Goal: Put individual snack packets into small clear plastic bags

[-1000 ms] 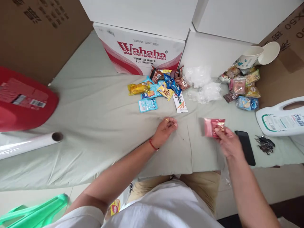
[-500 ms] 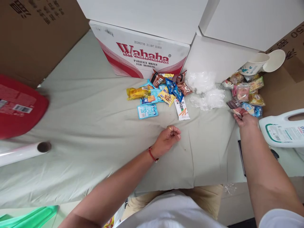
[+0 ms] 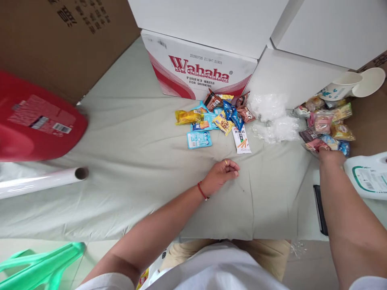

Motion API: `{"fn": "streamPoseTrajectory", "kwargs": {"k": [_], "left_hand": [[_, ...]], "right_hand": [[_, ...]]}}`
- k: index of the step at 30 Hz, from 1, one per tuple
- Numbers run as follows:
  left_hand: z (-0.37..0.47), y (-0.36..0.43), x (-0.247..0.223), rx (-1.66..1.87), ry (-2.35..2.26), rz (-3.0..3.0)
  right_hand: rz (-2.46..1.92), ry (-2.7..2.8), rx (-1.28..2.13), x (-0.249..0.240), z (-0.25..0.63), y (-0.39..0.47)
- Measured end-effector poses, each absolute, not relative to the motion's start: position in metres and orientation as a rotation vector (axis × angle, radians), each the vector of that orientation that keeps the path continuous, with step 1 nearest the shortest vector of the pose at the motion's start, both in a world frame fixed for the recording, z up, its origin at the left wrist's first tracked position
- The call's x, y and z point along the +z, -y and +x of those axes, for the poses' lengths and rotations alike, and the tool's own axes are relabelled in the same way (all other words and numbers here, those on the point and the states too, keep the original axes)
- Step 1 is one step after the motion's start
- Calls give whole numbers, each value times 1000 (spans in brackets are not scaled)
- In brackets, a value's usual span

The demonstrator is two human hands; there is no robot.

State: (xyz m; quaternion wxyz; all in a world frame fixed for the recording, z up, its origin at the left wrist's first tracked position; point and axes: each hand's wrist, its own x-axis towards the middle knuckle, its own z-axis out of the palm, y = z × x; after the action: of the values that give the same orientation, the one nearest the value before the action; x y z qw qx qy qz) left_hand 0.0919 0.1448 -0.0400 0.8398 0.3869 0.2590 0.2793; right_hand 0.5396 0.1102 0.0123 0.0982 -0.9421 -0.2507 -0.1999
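My left hand point(image 3: 222, 174) rests on the pale green cloth point(image 3: 130, 161), fingers curled, below a white snack packet point(image 3: 241, 140). What its fingers may hold cannot be made out. At the right, my right hand point(image 3: 331, 156) reaches to a pile of small packaged snacks, by a red-brown packet point(image 3: 316, 146); its fingers are hidden behind the hand and packets. Another snack group lies in the middle, with a yellow packet point(image 3: 189, 117), a light blue packet point(image 3: 199, 139) and dark blue packets point(image 3: 237, 119). Clear crumpled plastic point(image 3: 275, 128) sits between the two groups.
A Wahaha box point(image 3: 199, 68) and white boxes stand behind. Paper cups point(image 3: 341, 85) are at the back right. A white jug point(image 3: 370, 175) and a black flat object point(image 3: 320, 209) lie near my right arm. On the left are a red container point(image 3: 39, 121) and a white roll point(image 3: 39, 182).
The view has shifted left. My right hand has pushed further in at the front of the right pile, and its fingers are now hidden. My left hand keeps its curled pose.
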Motion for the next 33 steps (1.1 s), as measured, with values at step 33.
{"fn": "streamPoseTrajectory", "kwargs": {"k": [33], "left_hand": [[78, -163, -28, 507, -216, 427]], "right_hand": [[-1784, 1136, 366, 45, 309, -179]]}}
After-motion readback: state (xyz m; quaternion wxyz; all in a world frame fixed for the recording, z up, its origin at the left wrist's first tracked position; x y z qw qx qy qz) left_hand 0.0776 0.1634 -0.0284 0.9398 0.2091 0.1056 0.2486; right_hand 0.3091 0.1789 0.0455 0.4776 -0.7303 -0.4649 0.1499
